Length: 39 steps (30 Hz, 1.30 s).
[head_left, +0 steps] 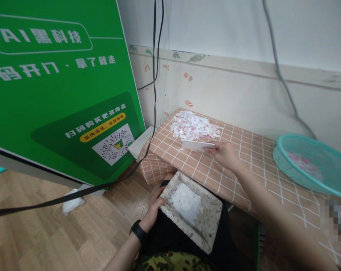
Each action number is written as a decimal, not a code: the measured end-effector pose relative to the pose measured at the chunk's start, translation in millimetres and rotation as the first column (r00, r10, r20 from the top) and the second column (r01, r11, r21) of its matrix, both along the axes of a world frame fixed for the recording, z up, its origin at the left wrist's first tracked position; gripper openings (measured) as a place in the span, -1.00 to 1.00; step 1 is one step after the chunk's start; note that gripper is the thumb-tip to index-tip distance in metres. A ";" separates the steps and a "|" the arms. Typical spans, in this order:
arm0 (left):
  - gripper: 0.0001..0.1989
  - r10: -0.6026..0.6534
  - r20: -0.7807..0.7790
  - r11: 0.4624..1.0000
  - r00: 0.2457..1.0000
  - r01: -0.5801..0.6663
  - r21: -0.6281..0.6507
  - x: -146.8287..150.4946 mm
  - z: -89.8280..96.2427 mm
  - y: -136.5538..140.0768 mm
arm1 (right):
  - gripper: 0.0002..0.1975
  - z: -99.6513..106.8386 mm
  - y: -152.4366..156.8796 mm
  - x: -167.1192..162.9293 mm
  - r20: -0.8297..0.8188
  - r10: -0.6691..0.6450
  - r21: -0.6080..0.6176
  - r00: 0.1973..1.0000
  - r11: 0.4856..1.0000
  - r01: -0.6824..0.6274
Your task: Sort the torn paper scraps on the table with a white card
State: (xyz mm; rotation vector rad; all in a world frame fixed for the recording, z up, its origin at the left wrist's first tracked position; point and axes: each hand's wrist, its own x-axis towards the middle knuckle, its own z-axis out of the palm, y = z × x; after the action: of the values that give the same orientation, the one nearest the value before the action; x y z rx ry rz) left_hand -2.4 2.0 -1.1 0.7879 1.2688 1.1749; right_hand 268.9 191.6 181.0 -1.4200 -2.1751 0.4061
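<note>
My left hand [155, 209] grips the left rim of a speckled stone-look tray [208, 226], which rests tilted on my lap below the table edge. White paper scraps [187, 203] lie heaped in it. Over the table, my right hand [222, 152] pinches the right end of a flat white card [197, 145]. The card is on edge, just in front of a pile of white and pinkish paper scraps [194, 126] on the tabletop. I cannot tell whether the card touches the cloth.
A brown-and-white checked cloth covers the table [243, 150]. A turquoise plastic basket [283, 165] with pinkish scraps stands at its right. A tall green cabinet [60, 94] is at left, with a black strap [102, 186] hanging across it. The wall is behind.
</note>
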 end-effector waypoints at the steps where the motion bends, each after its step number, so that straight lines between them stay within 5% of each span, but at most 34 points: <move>1: -0.46 0.001 -0.002 1.000 1.000 -0.001 -0.002 0.0 0.6 -0.1 | -0.80 -1.0 1.2 -1.4 0.019 0.005 0.003 1.000 1.000 -0.005; 12: -0.48 -0.008 -0.014 1.000 1.000 0.008 0.007 -0.7 8.9 1.2 | -0.82 16.7 -0.7 4.4 0.187 0.035 0.075 0.982 0.996 -0.050; 16: -0.48 -0.014 -0.011 1.000 1.000 0.014 0.021 -0.2 7.9 0.9 | -0.67 7.2 -10.5 4.0 0.099 0.130 0.066 0.987 0.988 -0.137; 20: -0.47 -0.018 -0.012 1.000 1.000 0.018 0.021 -0.4 9.6 0.8 | -0.47 -10.3 -23.7 2.8 0.011 0.204 0.203 0.979 0.958 -0.202; 27: -0.47 0.012 -0.002 1.000 1.000 -0.012 -0.001 1.0 13.3 0.6 | -0.37 -31.2 -19.4 1.0 -0.034 0.163 0.257 0.986 0.955 -0.149; 39: -0.43 0.008 0.019 1.000 1.000 -0.007 -0.007 -0.2 13.1 1.7 | -0.52 -28.6 3.5 -8.4 -0.019 0.043 0.152 0.999 0.988 -0.040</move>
State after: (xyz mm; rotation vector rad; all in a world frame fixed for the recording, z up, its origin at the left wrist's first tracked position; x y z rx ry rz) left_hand -2.5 3.6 12.1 0.7664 1.2607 1.1810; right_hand 260.5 195.1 152.4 -1.2845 -2.1713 0.2637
